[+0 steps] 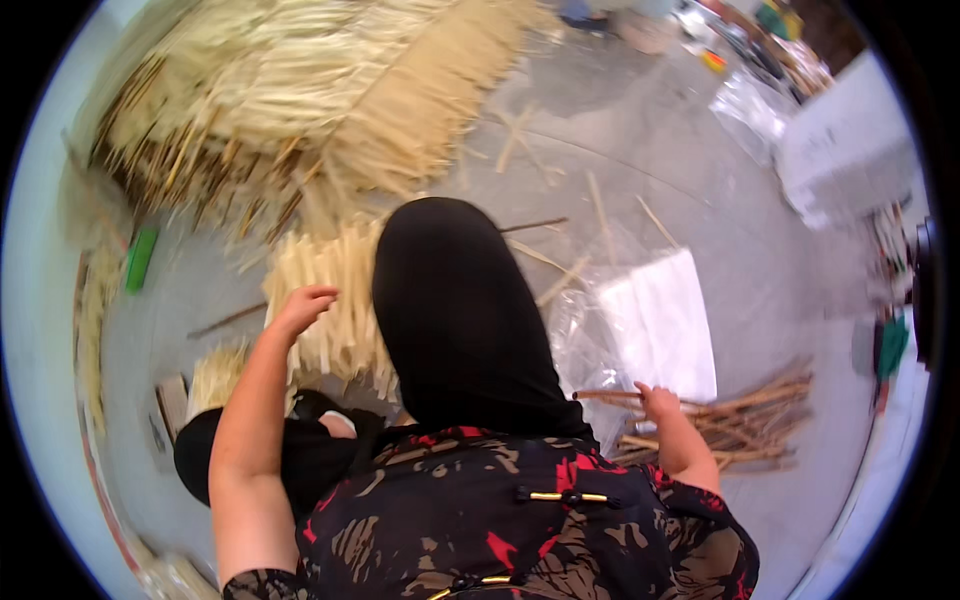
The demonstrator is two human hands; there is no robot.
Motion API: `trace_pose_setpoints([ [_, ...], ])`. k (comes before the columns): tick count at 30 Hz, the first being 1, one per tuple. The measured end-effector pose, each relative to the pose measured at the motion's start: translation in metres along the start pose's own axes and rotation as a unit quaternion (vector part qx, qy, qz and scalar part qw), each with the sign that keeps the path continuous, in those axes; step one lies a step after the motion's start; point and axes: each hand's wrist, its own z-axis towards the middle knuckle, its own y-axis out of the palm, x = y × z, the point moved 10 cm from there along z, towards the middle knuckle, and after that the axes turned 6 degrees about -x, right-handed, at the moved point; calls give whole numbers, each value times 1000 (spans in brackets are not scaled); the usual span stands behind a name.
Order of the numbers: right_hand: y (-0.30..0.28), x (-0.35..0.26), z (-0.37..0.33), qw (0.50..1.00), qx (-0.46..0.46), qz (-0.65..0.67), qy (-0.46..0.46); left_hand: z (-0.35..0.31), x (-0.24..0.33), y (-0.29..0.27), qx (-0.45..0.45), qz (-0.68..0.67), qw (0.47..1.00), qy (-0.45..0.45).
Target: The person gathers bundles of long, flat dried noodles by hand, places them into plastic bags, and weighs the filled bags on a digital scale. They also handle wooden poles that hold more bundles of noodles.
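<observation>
A thin brown stick (603,395) is pinched between the fingers of the right hand (658,404), lying almost level beside the person's raised black-clad knee (455,300). The loose brown sticks (765,415) are spread over the floor just under and beyond that hand, so a fair number seem left to be handled. The left hand (308,308) is half open, fingers loosely bent and apparently empty, over a smaller bundle of pale strips (330,260) that lies on the floor in front of the person. Farther out, at the upper left, a large heap of pale strips (300,90) has many stick ends (190,165) poking from its near edge; judging by this, much has already been put together, while the stick in hand looks not yet joined to any strip. A white sheet (660,325) and clear plastic (578,340) lie between the knee and the loose sticks.
</observation>
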Motion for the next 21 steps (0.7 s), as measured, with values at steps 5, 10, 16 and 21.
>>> trace_pose_setpoints([
  [5,-128,-161,32,975,81,20,-206,46,-43,15,89,74,988,105],
  [10,-237,-274,93,787,122,372,-477,66,21,69,185,129,950,215],
  [16,-336,-429,108,851,295,-9,-435,75,69,130,185,252,897,313],
  [21,-314,-458,151,927,30,-34,-371,109,87,151,152,265,904,300],
])
